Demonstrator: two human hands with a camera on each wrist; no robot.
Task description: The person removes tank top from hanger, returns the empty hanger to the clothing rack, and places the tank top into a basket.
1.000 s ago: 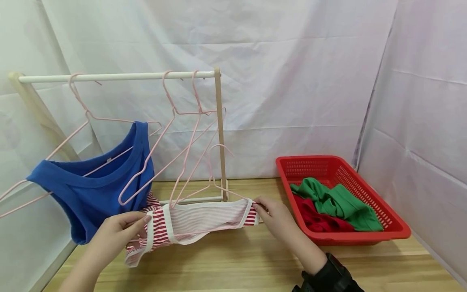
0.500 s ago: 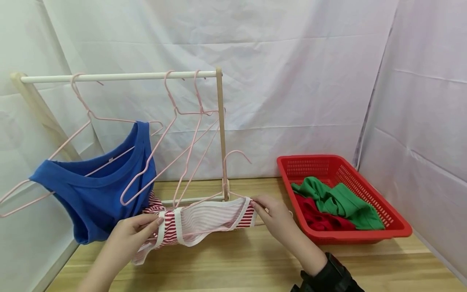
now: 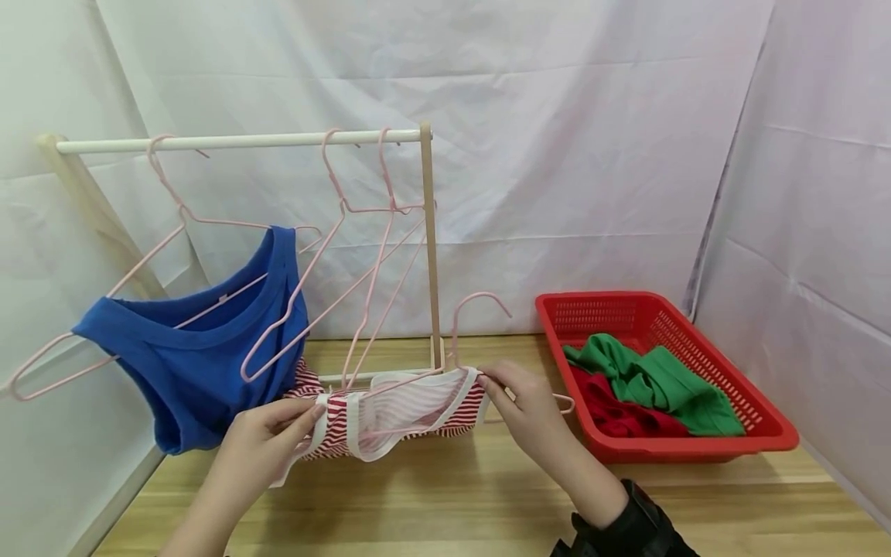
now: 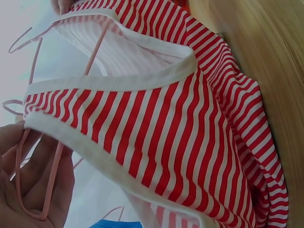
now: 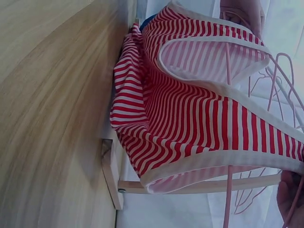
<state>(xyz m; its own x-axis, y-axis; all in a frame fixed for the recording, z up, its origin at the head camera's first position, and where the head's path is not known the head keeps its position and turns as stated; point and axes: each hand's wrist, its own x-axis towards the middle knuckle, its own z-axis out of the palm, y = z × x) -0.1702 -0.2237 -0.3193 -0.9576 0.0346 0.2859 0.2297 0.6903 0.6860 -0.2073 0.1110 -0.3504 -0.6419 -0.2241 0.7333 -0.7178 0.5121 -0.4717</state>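
A red-and-white striped sleeveless top (image 4: 152, 128) with white trim is stretched between my two hands, low before the drying rack. At its left shoulder strap, my left hand (image 3: 261, 445) pinches the white edging; in the left wrist view the rounded end of a pink hanger (image 4: 46, 197) lies across that hand. My right hand (image 3: 524, 406) pinches the other shoulder strap, with thumb and fingertips on the trim. The pink hanger passes through the top, its hook (image 3: 480, 295) standing up near the right hand. One hanger end sticks out beyond the right hand.
A small rack with a white bar (image 3: 250, 141) stands at the left. From it hang a blue sleeveless top (image 3: 223, 363) on a hanger and two bare pink hangers (image 3: 385, 166). At the right, a red basket (image 3: 703, 447) holds green cloth (image 3: 668, 379) and red cloth (image 3: 619, 406).
The hanger in the striped top has shifted rightward, its hook moving from beside the rack post to right of it. My left hand has moved right, bringing the straps closer together.
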